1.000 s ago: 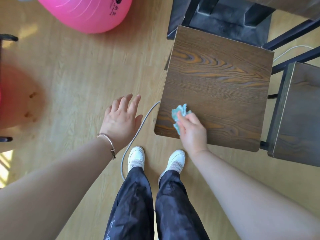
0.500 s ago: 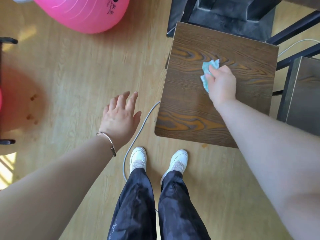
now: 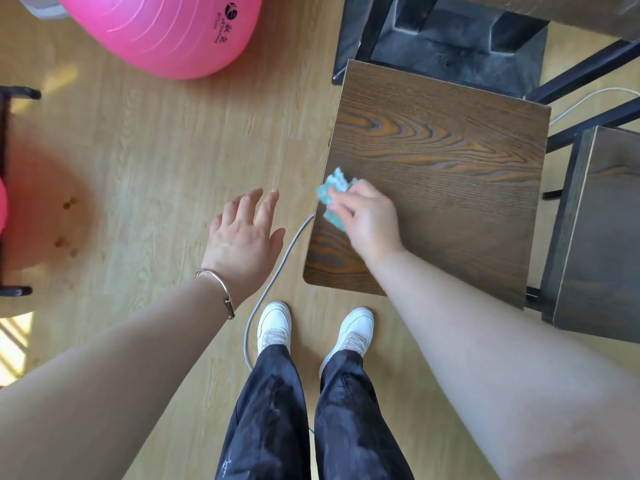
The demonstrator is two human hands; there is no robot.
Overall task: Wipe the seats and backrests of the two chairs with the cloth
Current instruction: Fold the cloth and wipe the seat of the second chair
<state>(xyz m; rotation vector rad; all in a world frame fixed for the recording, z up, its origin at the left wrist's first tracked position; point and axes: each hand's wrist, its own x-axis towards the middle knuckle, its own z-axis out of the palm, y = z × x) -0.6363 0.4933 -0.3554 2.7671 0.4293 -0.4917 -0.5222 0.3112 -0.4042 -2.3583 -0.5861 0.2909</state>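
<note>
The right hand [image 3: 372, 220] grips the crumpled cloth [image 3: 334, 192] at the left edge of the near seat [image 3: 450, 161]; soft, light and limp, it likely handles best wadded under the fingers; the left hand [image 3: 246, 237] hovers released

Light wood-plank floor [image 3: 156, 161] fills the frame. Pink exercise ball [image 3: 162, 29] sits on it upper left. Grey cable [image 3: 273, 282] runs from bottom centre up to the left edge of the dark wood chair [image 3: 450, 140], centre right. Second chair [image 3: 602, 237] at right edge, just beside the first. Dark table base [image 3: 450, 39] upper right, white cable [image 3: 585, 102] near it. White shoes [image 3: 275, 323] bottom centre. Black metal frame [image 3: 7, 188] at left edge.
</note>
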